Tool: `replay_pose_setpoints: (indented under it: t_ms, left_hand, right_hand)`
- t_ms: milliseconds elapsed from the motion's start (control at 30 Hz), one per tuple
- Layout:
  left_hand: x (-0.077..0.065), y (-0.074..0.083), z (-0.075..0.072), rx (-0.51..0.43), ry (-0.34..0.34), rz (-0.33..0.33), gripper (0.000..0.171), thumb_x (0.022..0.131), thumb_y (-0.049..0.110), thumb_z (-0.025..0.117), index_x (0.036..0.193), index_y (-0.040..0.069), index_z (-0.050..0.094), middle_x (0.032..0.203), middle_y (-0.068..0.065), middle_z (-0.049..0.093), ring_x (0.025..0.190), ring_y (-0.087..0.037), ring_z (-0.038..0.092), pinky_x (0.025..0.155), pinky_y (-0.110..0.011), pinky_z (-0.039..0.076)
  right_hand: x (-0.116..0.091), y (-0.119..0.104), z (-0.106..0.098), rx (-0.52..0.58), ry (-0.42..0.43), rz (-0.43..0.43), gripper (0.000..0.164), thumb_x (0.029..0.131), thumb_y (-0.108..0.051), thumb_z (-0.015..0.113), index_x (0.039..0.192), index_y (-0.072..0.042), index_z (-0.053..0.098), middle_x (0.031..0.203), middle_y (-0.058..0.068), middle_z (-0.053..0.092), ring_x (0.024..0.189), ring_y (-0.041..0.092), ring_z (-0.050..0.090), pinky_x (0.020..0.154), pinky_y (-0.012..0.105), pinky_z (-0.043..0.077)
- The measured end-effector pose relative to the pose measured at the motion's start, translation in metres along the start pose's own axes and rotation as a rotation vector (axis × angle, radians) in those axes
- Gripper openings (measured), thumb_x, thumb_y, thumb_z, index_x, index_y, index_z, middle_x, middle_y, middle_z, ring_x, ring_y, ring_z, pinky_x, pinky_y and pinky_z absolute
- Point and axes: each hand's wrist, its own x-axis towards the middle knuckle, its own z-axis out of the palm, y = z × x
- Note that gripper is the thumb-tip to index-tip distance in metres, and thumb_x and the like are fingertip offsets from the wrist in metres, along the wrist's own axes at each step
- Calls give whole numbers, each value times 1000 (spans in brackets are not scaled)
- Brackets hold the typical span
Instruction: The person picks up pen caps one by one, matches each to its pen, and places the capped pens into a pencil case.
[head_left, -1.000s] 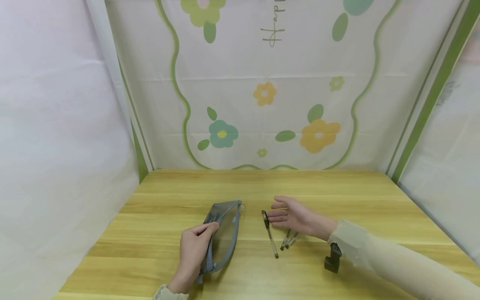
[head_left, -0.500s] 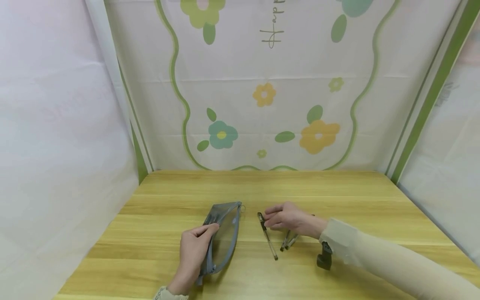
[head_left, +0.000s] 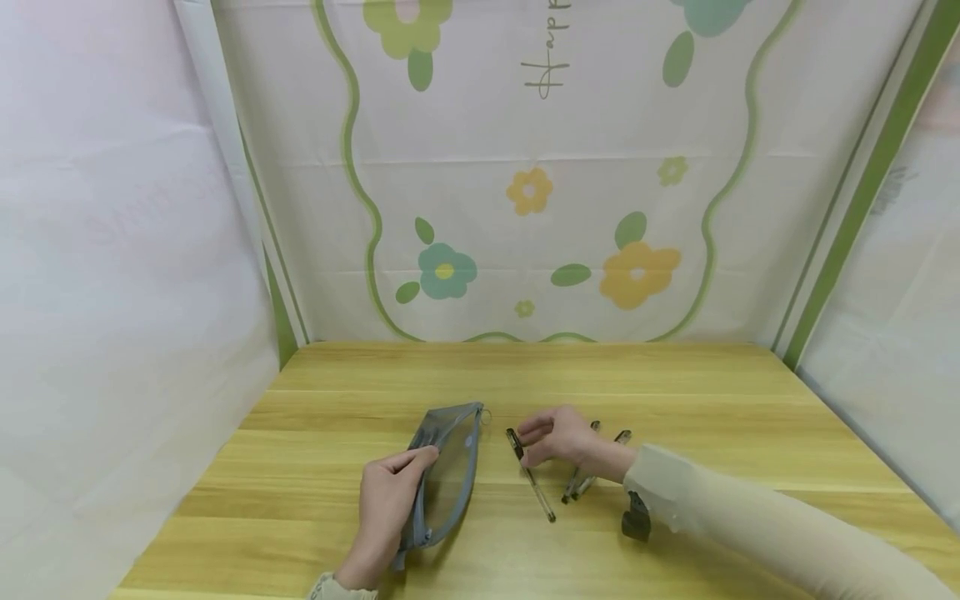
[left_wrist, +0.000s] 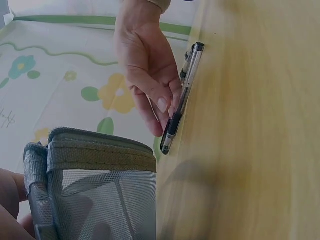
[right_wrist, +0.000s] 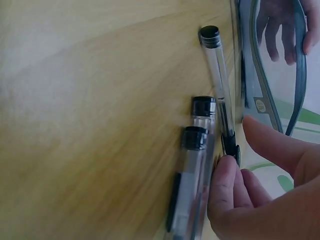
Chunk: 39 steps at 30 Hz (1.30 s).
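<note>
My left hand [head_left: 387, 493] pinches the near edge of a grey mesh zip pouch [head_left: 454, 492], whose mouth gapes open; dark slim things lie inside. Right of it, a clear pen with a black cap [head_left: 535, 485] lies slanted on the table. My right hand [head_left: 558, 437] is at its capped end, fingertips against or very close to the pen. In the right wrist view the thumb [right_wrist: 270, 142] stands apart from the fingers, beside the pen [right_wrist: 221, 80]. Two more clear pens [right_wrist: 192, 167] lie side by side under the right wrist.
The wooden table [head_left: 675, 392] is bounded at the back by a white flowered cloth [head_left: 480, 208], with pale cloth walls at left and right. A small black device [head_left: 637, 518] hangs under the right wrist.
My right hand has moved left and its fingers have bent inward. The nearest pen's capped end has swung left toward the pouch. The left hand and pouch have stayed put.
</note>
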Motion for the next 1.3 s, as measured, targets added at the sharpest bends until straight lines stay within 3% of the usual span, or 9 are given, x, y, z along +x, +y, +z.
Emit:
replay_pose_setpoints:
  t_ms: [300, 867, 1300]
  left_hand:
    - [1, -1, 0, -5, 6, -1, 19, 85, 28, 77, 95, 11, 80, 105, -3, 72, 116, -25, 59, 103, -46, 43]
    - [1, -1, 0, -17, 6, 12, 18, 85, 26, 77, 95, 11, 80, 103, -3, 73, 115, -24, 60, 103, -45, 43]
    - [0, 0, 0, 5, 7, 1, 19, 85, 27, 77, 95, 10, 80, 104, -3, 73, 116, -26, 59, 103, -47, 43]
  right_hand:
    - [0, 2, 2, -44, -4, -41, 49, 71, 0, 86, 114, 7, 65, 102, 13, 69, 92, 25, 65, 83, 40, 55]
    - [-1, 1, 8, -37, 11, -8, 44, 70, -1, 87, 109, 8, 67, 95, 14, 67, 84, 22, 63, 76, 37, 56]
    - [-4, 0, 12, -61, -17, -70, 36, 72, 1, 86, 103, 8, 70, 89, 14, 68, 80, 22, 64, 71, 36, 58]
